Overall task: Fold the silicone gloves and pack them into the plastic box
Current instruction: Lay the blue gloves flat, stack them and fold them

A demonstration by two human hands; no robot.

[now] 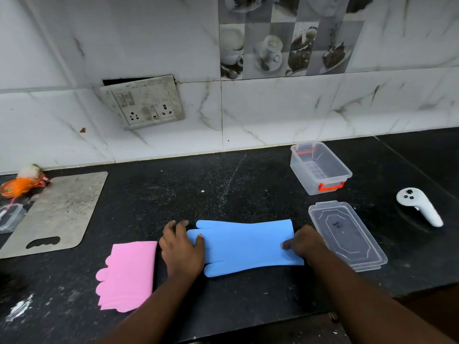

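Note:
A blue silicone glove (244, 245) lies flat on the black counter, fingers to the left, cuff to the right. My left hand (182, 248) grips its finger end, thumb on top. My right hand (304, 243) pinches the cuff edge. A pink silicone glove (128, 273) lies folded to the left of my left hand. The clear plastic box (320, 167) with orange latches stands open and empty at the back right. Its clear lid (346, 234) lies flat just right of my right hand.
A white handheld controller (419, 206) lies at the far right. A grey cutting board (56, 212) sits on the left, with an orange scrubber (21, 186) and a small clear container (10, 217) beside it. A tiled wall with a switch plate (144, 103) stands behind.

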